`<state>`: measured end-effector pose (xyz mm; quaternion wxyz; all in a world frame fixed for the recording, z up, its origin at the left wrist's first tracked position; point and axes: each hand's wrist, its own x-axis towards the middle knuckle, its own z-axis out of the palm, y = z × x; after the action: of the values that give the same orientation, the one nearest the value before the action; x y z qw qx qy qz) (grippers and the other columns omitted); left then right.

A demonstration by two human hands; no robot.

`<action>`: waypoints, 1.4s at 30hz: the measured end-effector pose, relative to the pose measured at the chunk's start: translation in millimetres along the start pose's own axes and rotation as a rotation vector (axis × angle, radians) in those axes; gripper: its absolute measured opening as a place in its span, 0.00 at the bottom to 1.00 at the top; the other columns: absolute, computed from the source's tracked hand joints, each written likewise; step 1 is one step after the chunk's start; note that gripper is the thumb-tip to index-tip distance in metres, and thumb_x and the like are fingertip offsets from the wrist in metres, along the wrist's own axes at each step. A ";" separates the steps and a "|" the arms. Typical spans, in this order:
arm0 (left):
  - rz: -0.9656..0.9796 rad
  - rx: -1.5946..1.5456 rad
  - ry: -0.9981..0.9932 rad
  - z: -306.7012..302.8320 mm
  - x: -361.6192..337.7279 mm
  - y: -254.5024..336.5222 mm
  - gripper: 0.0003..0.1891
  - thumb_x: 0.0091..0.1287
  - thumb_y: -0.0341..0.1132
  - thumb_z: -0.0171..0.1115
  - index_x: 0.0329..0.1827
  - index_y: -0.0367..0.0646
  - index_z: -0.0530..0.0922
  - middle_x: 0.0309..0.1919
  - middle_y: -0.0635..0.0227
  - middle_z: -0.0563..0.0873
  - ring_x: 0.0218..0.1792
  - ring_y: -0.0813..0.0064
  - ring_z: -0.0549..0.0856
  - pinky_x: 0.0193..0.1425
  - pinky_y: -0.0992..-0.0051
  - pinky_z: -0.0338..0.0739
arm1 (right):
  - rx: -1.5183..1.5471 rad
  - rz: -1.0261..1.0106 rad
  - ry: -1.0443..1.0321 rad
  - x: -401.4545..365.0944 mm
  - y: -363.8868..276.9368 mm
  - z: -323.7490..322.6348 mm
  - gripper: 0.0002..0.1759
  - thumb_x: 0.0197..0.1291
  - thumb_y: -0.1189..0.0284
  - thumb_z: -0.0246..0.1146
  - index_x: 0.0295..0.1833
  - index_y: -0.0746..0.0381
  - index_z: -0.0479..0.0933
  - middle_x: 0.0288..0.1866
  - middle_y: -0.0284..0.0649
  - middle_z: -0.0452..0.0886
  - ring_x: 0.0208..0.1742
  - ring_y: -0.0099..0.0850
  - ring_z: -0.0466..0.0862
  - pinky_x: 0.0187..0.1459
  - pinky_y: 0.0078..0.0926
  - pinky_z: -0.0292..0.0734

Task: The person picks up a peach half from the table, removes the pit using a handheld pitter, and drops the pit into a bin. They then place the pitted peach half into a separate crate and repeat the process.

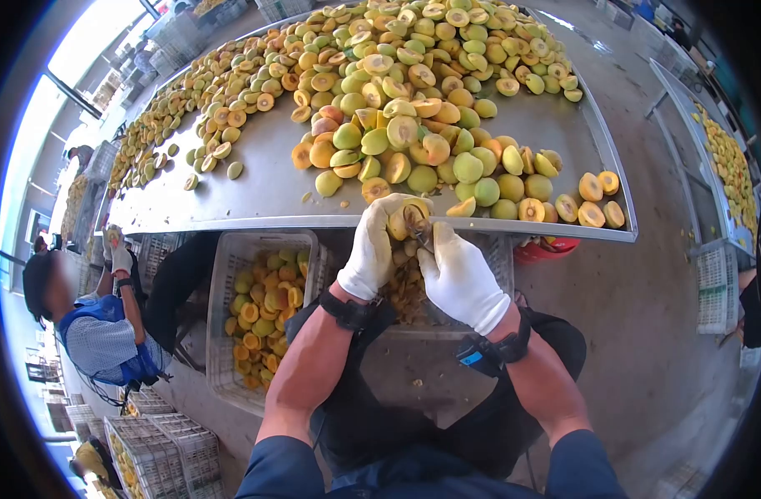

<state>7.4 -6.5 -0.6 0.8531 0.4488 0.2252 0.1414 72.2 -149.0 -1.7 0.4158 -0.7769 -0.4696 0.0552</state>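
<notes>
My left hand, in a white glove, is closed around a peach half just off the table's front edge. The cut face with its brown hollow is turned toward my right hand, also gloved in white. Pinched in that right hand is a small metal pitting tool, its tip at the middle of the peach half; its handle is mostly hidden by the fingers. Below both hands, a crate holds brownish pits and scraps. Cut peaches are heaped on the metal table in front of me.
A white crate of peach halves stands left of my legs. Something red sits under the table's right side. Further left, a person in a blue vest works with gloved hands. Stacked crates stand lower left; another table is at right.
</notes>
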 end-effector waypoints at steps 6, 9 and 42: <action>-0.016 -0.070 -0.017 -9.9 -1.3 0.7 0.25 0.75 0.46 0.42 0.49 0.33 0.82 0.33 0.68 0.84 0.28 0.81 0.81 0.30 0.83 0.76 | -0.013 0.010 -0.017 1.4 -5.4 5.3 0.11 0.64 0.74 0.62 0.47 0.70 0.72 0.33 0.60 0.81 0.37 0.60 0.82 0.36 0.51 0.77; -0.045 -0.119 0.058 -8.3 -0.8 -0.1 0.25 0.74 0.46 0.43 0.47 0.33 0.82 0.31 0.69 0.83 0.26 0.82 0.81 0.26 0.83 0.74 | -0.027 -0.008 -0.016 1.3 -6.5 6.8 0.10 0.63 0.75 0.62 0.46 0.70 0.72 0.32 0.59 0.81 0.36 0.60 0.82 0.36 0.51 0.77; 0.495 0.550 0.110 -11.7 5.3 1.7 0.13 0.71 0.34 0.58 0.34 0.33 0.84 0.23 0.70 0.84 0.25 0.85 0.78 0.29 0.80 0.73 | 0.774 0.603 -0.494 11.0 -31.0 -5.2 0.08 0.67 0.75 0.58 0.49 0.64 0.70 0.27 0.37 0.77 0.21 0.28 0.77 0.22 0.28 0.73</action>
<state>5.9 5.0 -6.3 0.6274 0.6939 0.1849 0.3013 59.6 -137.0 26.7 0.5142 -0.6313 -0.2551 0.5214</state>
